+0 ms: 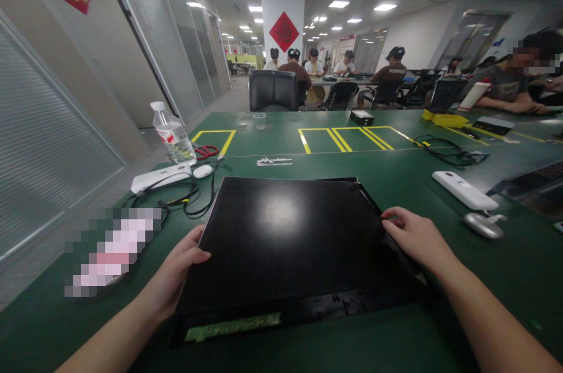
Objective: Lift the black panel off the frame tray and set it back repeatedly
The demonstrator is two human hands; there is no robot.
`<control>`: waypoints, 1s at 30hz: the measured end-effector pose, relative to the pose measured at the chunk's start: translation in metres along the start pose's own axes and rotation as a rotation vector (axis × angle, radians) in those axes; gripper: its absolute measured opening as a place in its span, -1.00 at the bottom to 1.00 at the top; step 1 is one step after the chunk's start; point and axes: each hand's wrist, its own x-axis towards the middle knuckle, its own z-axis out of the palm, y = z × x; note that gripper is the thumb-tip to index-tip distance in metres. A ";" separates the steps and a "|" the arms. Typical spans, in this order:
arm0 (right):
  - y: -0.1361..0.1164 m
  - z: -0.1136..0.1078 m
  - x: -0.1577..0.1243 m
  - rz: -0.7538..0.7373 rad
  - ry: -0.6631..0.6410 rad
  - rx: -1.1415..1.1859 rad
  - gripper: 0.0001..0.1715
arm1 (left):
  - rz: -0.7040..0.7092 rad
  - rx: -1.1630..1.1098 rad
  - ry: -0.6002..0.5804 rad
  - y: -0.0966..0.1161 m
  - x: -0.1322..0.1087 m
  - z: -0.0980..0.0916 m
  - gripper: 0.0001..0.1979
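A glossy black LCD panel (281, 238) lies in front of me, with a ceiling light reflected in it. Along its near edge runs a strip of green circuit board (233, 328). A thin black frame or backing (369, 196) shows past the panel at the far right corner and right side. My left hand (182, 264) grips the left edge, thumb on top and fingers underneath. At the right edge, my right hand (411, 235) has its thumb and bent fingers closed on the rim; some fingertips are hidden.
Left on the green table (246, 165) are a water bottle (173, 135), red-handled scissors (206, 152), a white mouse (203, 171) and black cables (189, 200). Right are a white device (464, 189), more cables (453, 153) and a yellow object (446, 119). Several people sit beyond.
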 end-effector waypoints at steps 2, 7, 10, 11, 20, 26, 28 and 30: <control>0.000 0.000 0.000 -0.009 0.011 -0.018 -0.75 | -0.003 0.010 0.009 -0.001 0.001 -0.001 -0.45; 0.001 0.002 0.001 -0.031 0.012 -0.052 -0.77 | -0.010 0.060 0.003 0.000 0.001 -0.001 -0.45; 0.002 0.003 0.001 -0.037 0.026 -0.039 -0.77 | -0.023 0.067 0.005 0.000 0.000 0.001 -0.44; 0.003 0.003 0.002 -0.041 0.032 -0.029 -0.77 | -0.027 0.061 0.006 0.000 0.000 0.002 -0.42; 0.003 0.002 0.003 -0.024 0.046 0.046 -0.76 | 0.013 0.002 0.022 0.006 -0.004 0.007 -0.33; 0.004 0.002 0.004 -0.018 0.048 0.053 -0.74 | 0.105 0.186 0.057 0.012 -0.003 0.001 -0.39; 0.005 0.003 0.005 -0.010 0.042 0.064 -0.74 | 0.194 0.273 0.064 0.012 0.002 -0.006 -0.41; 0.006 0.003 0.006 -0.005 0.040 0.073 -0.74 | 0.236 0.382 0.063 0.011 0.006 -0.014 -0.40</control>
